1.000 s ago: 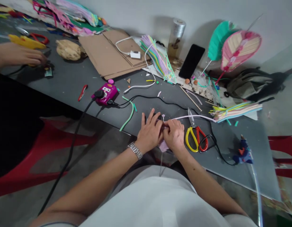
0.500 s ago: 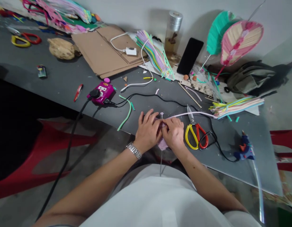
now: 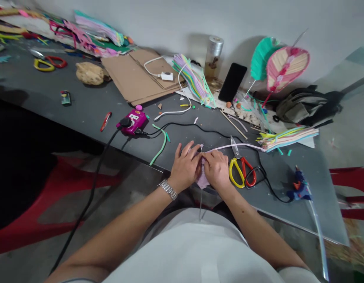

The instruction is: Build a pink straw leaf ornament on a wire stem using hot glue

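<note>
At the table's near edge, my left hand (image 3: 185, 164) and my right hand (image 3: 216, 168) meet over a pale purple piece (image 3: 203, 181) with a thin wire stem below it. Both hands grip this piece between thumbs and fingers; their fingertips hide its middle. From its top a pale purple strip (image 3: 243, 144) runs right, over the blades of scissors (image 3: 237, 149) with yellow and red handles, which lie beside my right hand. A silver watch is on my left wrist.
A magenta power socket (image 3: 133, 122) and a green strip (image 3: 161, 147) lie left. Cardboard (image 3: 131, 74), a phone (image 3: 233, 81), a bottle (image 3: 213, 55) and leaf-shaped pieces (image 3: 288, 68) are at the back. A glue gun (image 3: 300, 188) lies right, its black cable crossing the table.
The view has shifted, so the table items appear lower and the far left shows more. Both hands stay on the purple piece, with the fingers slightly moved.
</note>
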`<state>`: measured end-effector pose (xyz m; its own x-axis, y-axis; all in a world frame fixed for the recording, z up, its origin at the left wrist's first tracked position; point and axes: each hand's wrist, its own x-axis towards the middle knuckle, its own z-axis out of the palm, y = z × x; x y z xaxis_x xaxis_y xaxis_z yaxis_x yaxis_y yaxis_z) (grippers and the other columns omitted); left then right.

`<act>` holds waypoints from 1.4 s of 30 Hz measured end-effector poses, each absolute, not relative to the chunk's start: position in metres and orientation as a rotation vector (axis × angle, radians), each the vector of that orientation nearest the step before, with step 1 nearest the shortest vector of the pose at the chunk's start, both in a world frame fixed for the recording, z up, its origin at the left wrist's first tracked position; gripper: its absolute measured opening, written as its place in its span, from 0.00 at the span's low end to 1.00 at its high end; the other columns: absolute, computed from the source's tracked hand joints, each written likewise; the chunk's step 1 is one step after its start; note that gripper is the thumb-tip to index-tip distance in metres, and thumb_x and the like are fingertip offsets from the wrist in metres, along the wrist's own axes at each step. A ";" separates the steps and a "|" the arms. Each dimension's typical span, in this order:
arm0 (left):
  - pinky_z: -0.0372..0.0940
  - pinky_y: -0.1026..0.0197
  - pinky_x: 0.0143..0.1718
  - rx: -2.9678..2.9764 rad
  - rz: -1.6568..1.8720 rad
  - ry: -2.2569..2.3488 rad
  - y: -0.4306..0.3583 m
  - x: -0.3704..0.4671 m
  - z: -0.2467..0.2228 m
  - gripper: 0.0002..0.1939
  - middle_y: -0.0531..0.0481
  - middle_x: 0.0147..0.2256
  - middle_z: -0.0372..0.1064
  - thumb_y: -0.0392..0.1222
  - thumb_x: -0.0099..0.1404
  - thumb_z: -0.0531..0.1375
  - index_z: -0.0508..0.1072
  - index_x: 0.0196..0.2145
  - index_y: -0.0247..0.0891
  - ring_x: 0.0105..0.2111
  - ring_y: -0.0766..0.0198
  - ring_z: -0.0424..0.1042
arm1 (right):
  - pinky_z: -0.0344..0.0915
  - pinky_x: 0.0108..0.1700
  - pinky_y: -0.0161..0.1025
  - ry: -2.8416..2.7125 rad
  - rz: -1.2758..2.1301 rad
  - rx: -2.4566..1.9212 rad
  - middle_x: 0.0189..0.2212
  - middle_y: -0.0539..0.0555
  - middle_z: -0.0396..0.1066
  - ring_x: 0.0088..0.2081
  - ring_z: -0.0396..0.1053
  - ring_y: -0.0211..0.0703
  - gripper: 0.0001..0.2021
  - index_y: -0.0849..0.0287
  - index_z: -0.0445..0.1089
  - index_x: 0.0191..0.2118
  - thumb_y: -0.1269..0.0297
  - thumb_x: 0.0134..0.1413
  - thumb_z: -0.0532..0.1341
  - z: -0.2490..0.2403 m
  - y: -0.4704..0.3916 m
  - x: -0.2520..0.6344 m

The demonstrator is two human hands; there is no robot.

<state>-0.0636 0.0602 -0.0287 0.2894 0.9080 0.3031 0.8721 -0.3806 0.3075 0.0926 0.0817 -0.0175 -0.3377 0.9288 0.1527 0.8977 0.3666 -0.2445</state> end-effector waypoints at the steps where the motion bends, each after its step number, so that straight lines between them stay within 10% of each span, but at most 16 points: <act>1: 0.42 0.32 0.71 2.476 0.626 1.684 0.059 -0.062 -0.027 0.21 0.39 0.66 0.65 0.41 0.76 0.49 0.72 0.60 0.35 0.71 0.45 0.54 | 0.54 0.44 0.45 -2.399 0.165 -1.621 0.43 0.59 0.75 0.45 0.65 0.52 0.17 0.55 0.76 0.54 0.72 0.64 0.56 -0.015 0.079 0.094; 16: 0.38 0.25 0.70 2.597 0.286 1.625 0.047 -0.051 -0.020 0.40 0.26 0.72 0.47 0.61 0.75 0.48 0.56 0.69 0.22 0.74 0.41 0.45 | 0.66 0.49 0.47 -2.050 0.219 -1.338 0.43 0.61 0.77 0.46 0.73 0.51 0.14 0.61 0.74 0.49 0.71 0.64 0.54 -0.006 0.028 0.133; 26: 0.36 0.26 0.71 2.625 0.323 1.638 0.046 -0.054 -0.029 0.38 0.31 0.73 0.46 0.58 0.76 0.47 0.56 0.71 0.26 0.74 0.44 0.43 | 0.55 0.19 0.34 -1.412 1.691 -1.599 0.28 0.51 0.77 0.15 0.61 0.35 0.12 0.56 0.68 0.37 0.54 0.61 0.54 -0.028 -0.026 0.113; 35: 0.38 0.24 0.69 2.615 0.384 1.610 0.046 -0.054 -0.033 0.38 0.32 0.72 0.49 0.62 0.76 0.47 0.57 0.71 0.29 0.74 0.41 0.46 | 0.63 0.44 0.43 -2.118 0.263 -1.579 0.36 0.59 0.75 0.40 0.70 0.50 0.11 0.59 0.75 0.39 0.66 0.67 0.55 0.001 0.044 0.151; 42: 0.35 0.24 0.70 2.599 0.426 1.595 0.046 -0.054 -0.032 0.38 0.31 0.72 0.49 0.61 0.75 0.50 0.56 0.71 0.30 0.73 0.40 0.46 | 0.59 0.46 0.44 -2.366 0.167 -1.667 0.41 0.58 0.75 0.46 0.69 0.51 0.08 0.57 0.77 0.45 0.69 0.65 0.61 -0.008 0.086 0.159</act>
<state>-0.0539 0.0457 -0.0321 0.4257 0.8824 0.2005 0.8649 -0.4619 0.1962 0.1595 0.0865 -0.0076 -0.3189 0.9387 0.1312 0.9110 0.3418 -0.2308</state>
